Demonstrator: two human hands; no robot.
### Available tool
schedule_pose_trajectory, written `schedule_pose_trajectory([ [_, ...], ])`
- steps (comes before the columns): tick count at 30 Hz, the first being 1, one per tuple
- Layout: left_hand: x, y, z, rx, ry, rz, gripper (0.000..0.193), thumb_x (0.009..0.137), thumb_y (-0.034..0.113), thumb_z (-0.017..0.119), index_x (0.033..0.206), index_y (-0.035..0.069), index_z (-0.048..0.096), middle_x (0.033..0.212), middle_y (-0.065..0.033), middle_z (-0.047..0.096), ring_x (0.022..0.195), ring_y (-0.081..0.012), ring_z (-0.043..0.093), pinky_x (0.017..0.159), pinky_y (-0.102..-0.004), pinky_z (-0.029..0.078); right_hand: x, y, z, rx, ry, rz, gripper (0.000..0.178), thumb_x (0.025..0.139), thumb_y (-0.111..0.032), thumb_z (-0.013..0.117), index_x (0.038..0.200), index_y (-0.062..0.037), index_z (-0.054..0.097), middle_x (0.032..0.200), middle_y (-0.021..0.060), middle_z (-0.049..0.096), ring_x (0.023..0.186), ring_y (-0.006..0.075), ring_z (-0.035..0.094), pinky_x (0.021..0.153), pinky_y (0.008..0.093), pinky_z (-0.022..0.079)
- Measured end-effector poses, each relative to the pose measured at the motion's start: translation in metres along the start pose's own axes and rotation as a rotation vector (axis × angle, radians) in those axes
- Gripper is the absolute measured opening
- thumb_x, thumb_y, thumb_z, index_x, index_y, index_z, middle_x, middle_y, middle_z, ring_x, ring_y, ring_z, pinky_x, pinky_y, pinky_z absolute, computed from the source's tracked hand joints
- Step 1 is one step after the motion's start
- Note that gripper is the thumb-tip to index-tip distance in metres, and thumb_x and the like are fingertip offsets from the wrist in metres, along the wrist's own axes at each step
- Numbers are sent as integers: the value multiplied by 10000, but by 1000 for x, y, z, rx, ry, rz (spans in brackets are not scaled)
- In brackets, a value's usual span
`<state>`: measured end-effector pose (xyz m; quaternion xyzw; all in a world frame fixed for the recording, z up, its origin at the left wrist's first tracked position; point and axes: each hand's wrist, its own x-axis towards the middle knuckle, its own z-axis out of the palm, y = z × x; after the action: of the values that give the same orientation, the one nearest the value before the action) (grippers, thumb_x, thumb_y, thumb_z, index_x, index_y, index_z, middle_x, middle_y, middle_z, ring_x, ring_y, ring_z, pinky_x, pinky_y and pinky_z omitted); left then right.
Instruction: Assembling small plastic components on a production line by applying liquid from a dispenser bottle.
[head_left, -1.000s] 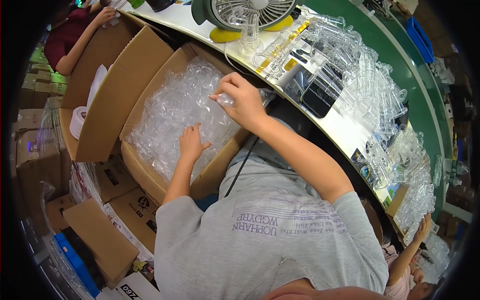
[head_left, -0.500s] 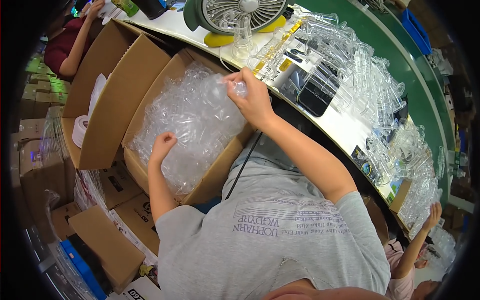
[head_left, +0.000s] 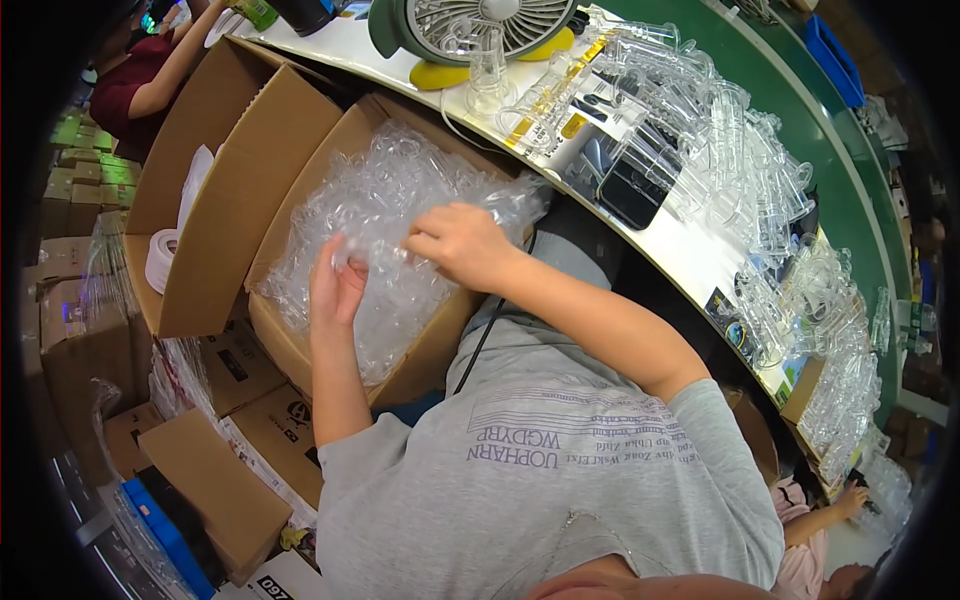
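Note:
An open cardboard box [head_left: 262, 330] in front of me holds a heap of clear plastic pieces [head_left: 380, 190], with a clear plastic bag [head_left: 520, 203] bunched at its right side. Over the heap, my left hand [head_left: 340, 285] is raised with thumb and fingers nearly together. My right hand [head_left: 462, 246] faces it from the right, its fingers curled into a pinch. Something clear and blurred shows between the fingertips, too indistinct to name against the plastic behind it.
A white worktable curves along the right, bearing a pile of clear plastic parts [head_left: 740, 170], a dark phone [head_left: 632, 190] and a green fan [head_left: 385, 35]. A second open carton [head_left: 235, 210] stands left. Co-workers sit far left and lower right.
My right hand has left the bag at the box's right edge and come down and left. My left hand has risen toward it. The bag edge has dropped against the table side.

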<state>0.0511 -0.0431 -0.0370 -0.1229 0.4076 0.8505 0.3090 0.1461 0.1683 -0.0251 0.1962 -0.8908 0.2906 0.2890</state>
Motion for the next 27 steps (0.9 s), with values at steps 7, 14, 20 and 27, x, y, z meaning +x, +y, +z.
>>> schedule_pose_trajectory([
  [7,38,-20,-78,1721,-131,-25,344,834,281,571,987,-26,584,923,-158,647,773,-266,642,687,-347,503,4,9,-13,24,40,249,189,576,-46,660,733,-148,633,737,14,592,732,225,587,615,333,477],
  [14,37,-86,-96,1944,-362,341,333,723,260,682,943,15,631,834,-174,654,804,-308,632,731,-396,480,19,7,-28,174,346,400,154,616,-29,678,684,-48,541,713,80,548,693,252,559,584,322,436],
  [20,44,-18,-79,1403,-21,-127,261,803,244,647,953,34,607,796,-25,603,711,-117,571,617,-285,460,6,19,-36,104,383,389,192,605,10,645,691,-32,479,712,88,515,698,278,555,610,313,441],
  [27,11,35,-41,474,76,98,173,901,225,536,902,68,606,764,3,580,655,-71,535,567,-228,435,2,17,-14,302,137,379,270,578,71,605,795,-58,512,795,56,543,804,277,573,705,350,468],
])
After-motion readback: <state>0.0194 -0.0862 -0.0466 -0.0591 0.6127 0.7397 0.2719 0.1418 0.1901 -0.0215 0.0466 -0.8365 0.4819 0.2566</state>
